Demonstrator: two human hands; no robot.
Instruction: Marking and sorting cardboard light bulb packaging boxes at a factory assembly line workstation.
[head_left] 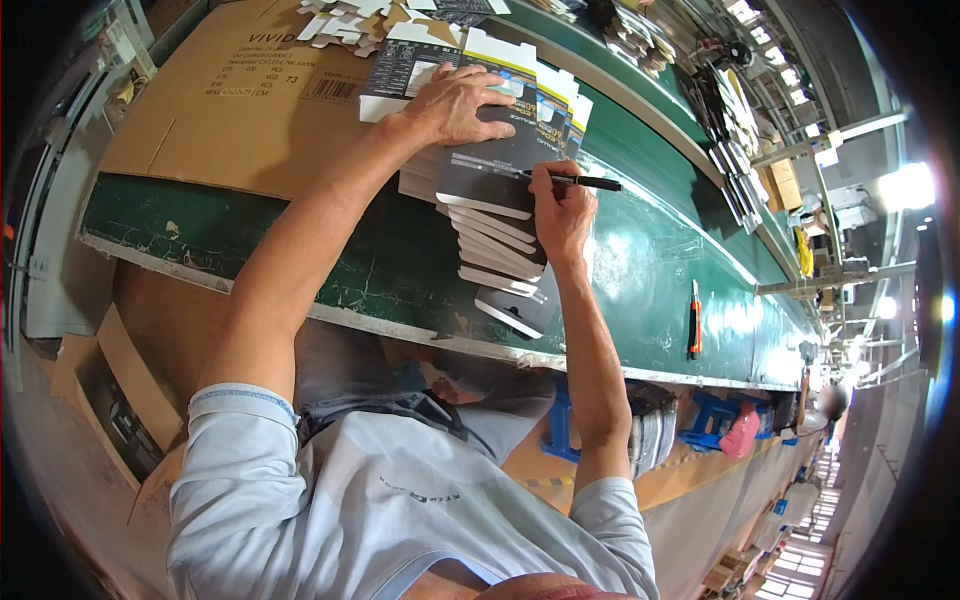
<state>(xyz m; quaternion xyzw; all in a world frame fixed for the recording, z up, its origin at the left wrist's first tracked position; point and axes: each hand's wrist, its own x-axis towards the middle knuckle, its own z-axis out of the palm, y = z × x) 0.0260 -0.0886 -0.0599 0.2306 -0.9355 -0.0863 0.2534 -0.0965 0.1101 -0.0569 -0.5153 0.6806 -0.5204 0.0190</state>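
A stack of flat, unfolded dark-grey printed cartons (487, 160) with white flaps and a yellow band lies on the green workbench (640, 320), its lower sheets fanned toward me. My left hand (455, 105) rests palm down with spread fingers on the upper part of the stack. In my right hand (565, 210) is a black marker pen (597, 183), gripped between thumb and fingers. Its tip meets or nearly meets the light strip printed on the top carton; exact contact is too small to tell.
A large brown cardboard sheet (230, 130) covers the bench's left side, with white paper scraps (345, 22) beyond it. An orange-and-black utility knife (694, 320) lies to the right. An open cardboard box (120, 410) stands at lower left. Blue stools (708, 422) are under the bench's near edge.
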